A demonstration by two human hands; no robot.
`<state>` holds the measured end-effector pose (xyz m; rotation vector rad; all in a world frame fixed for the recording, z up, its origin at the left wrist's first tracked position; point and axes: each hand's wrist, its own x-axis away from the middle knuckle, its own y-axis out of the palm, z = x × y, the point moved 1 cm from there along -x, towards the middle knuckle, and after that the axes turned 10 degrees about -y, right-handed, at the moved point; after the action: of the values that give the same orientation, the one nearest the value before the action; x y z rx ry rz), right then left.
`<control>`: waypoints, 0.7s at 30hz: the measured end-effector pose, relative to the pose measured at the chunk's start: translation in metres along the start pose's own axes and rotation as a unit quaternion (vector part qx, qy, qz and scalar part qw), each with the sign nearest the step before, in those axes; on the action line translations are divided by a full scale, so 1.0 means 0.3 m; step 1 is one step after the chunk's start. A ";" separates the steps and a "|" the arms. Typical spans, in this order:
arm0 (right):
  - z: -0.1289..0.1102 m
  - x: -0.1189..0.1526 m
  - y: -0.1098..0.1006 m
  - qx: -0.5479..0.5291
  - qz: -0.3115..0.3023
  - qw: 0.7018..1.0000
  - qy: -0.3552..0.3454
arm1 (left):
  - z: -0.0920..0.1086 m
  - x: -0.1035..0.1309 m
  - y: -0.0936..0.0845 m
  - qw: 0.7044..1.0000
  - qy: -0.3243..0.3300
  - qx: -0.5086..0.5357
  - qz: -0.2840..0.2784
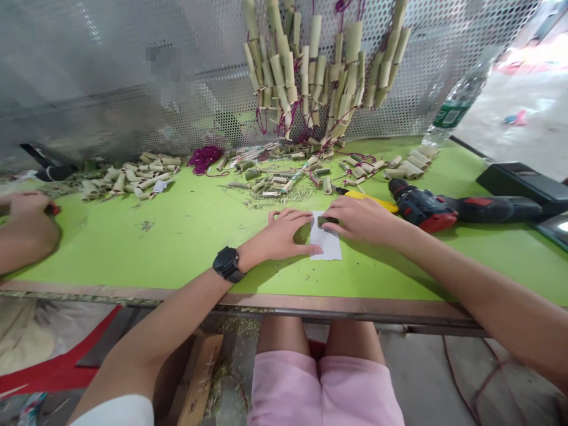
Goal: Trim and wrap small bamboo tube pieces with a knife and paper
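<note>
A small dark green piece (326,222) sits in the pinch of the right hand (355,218), thumb and fingers narrow about it, over the upper part of a sheet of white paper (328,241). The paper lies flat on the green table (177,242) under these fingertips and runs from them toward the body. The left hand (286,234) lies palm down with its thumb and fingers wide apart; the thumb tip rests on the paper's lower left part, and the forefinger tip is at its upper left edge. A black watch (228,264) is on the wrist behind those fingers. Just beyond the right fingers lies a yellow tool (373,200), partly hidden by that hand, and to their right a drill (421,204) with a red base. Past both hands' fingers, cut bamboo pieces (275,182) and shavings are scattered, with a bundle of purple string (205,160) farther left and a heap of bamboo tubes (128,176) beyond it. Above and beyond the fingers, strung bamboo (315,65) hangs before a metal mesh (186,109). Far right of them stands a plastic bottle (452,112); far left, another person's arm (26,236) rests on the table.
</note>
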<state>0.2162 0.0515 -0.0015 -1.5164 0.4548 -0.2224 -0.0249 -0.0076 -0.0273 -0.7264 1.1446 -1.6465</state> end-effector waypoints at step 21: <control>-0.008 -0.001 0.023 -0.048 0.017 0.995 -0.086 | -0.020 -0.011 0.003 1.000 0.009 -0.005 0.027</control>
<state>0.2141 0.0497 -0.0084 -1.6045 0.3571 -0.0420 -0.0286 -0.0025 -0.0302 -0.6826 1.1772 -1.6065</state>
